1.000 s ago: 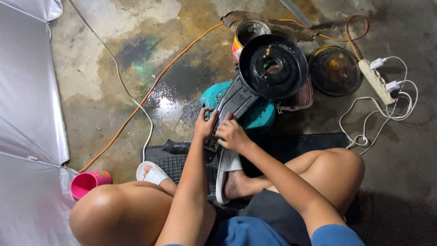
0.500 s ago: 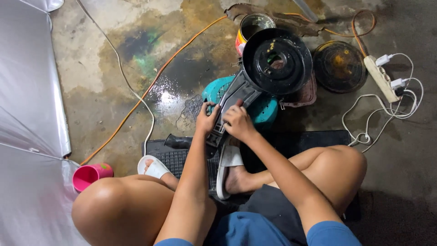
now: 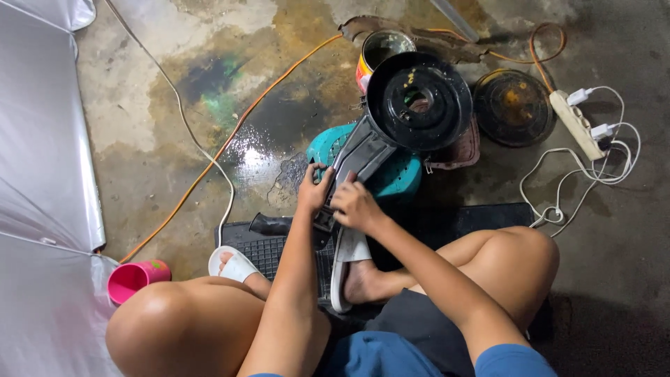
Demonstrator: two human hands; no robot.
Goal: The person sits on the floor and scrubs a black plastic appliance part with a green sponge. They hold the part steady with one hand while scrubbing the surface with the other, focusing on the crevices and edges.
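Both our hands, left (image 3: pixel 314 192) and right (image 3: pixel 354 204), pinch the gray stand (image 3: pixel 356 159) near us; its round black base (image 3: pixel 419 101) remains attached, so work continues.

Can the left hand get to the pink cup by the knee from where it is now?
Probably yes. The left hand grips the dark appliance base; the pink cup stands uncovered on the floor outside the left knee, which the arm must go around.

Fan housing (image 3: pixel 419 101) lies ahead of both hands, over a plastic base (image 3: pixel 398 178). Tin can (image 3: pixel 380 52) behind it; round cover (image 3: pixel 513 106) and power strip (image 3: pixel 576 124) to its right. Cup (image 3: pixel 132 279) far left.
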